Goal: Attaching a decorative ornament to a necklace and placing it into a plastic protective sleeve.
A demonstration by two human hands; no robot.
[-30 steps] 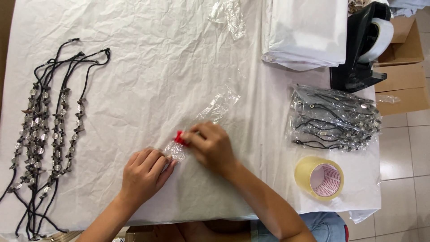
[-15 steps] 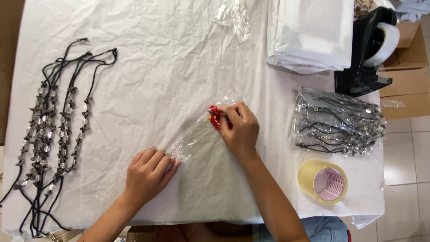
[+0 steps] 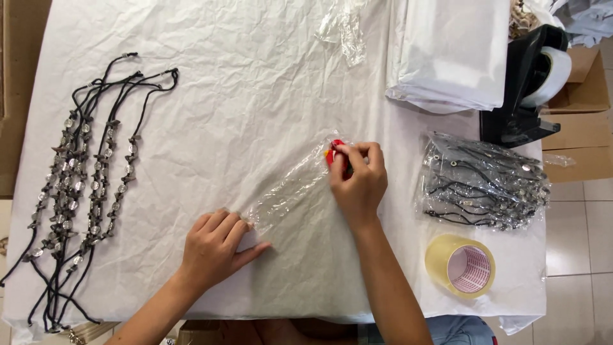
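A clear plastic bag (image 3: 290, 191) lies flat and slanted on the white crinkled paper (image 3: 255, 83) covering the table. My left hand (image 3: 217, 246) presses down on the bag's lower left end with spread fingers. My right hand (image 3: 359, 179) pinches a small red and yellow object (image 3: 334, 153) at the bag's upper right end. What that object is cannot be made out.
Several black cord necklaces with beads (image 3: 76, 179) lie at the left. Bagged necklaces (image 3: 482, 182) are stacked at the right, a roll of clear tape (image 3: 461, 265) below them. A black tape dispenser (image 3: 527, 83), folded white sheets (image 3: 450, 51) and another clear bag (image 3: 345, 22) are at the top.
My right hand slid the small red object up and to the right along the bag, from near my left hand to the bag's far end. My left hand stayed pressed on the lower end.
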